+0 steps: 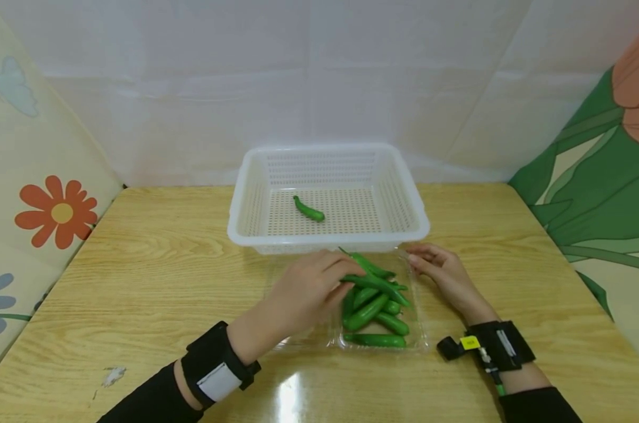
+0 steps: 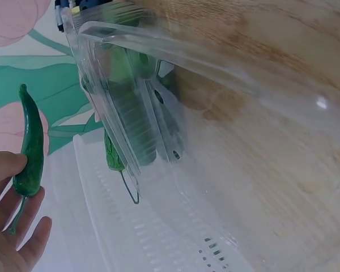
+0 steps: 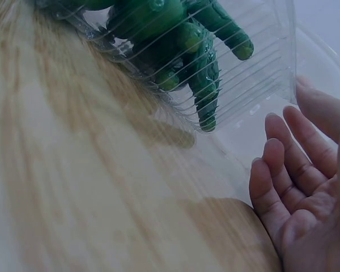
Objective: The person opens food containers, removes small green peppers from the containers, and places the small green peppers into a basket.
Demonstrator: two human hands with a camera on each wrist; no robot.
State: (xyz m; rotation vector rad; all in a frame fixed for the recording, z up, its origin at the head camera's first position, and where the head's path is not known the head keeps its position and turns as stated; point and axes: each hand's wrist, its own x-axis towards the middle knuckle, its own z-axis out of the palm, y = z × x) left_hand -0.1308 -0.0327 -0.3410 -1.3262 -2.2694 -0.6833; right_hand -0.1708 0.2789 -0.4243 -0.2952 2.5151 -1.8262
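Observation:
Between thumb and fingertips, my left hand (image 1: pixel 311 285) holds a green chili pepper (image 2: pixel 32 141) by its stem end, over the pile of peppers. That pile of several green peppers (image 1: pixel 369 311) lies in the right half of a clear plastic clamshell box (image 1: pixel 422 341). The box's other half spreads to the left, partly hidden under my left hand and wrist. My right hand (image 1: pixel 443 273) is at the far right corner of the box, thumb and index finger pinching its rim (image 3: pixel 290 93), other fingers loosely bent. One green pepper (image 1: pixel 310 210) lies in the white plastic basket (image 1: pixel 327 241).
The basket stands directly behind the box, near the back of the wooden table (image 1: pixel 166 264). A white cloth (image 1: pixel 192 88) hangs behind the table. Flower-printed panels (image 1: pixel 605 194) border both sides. A worn patch (image 1: pixel 114 376) marks the tabletop at the front left.

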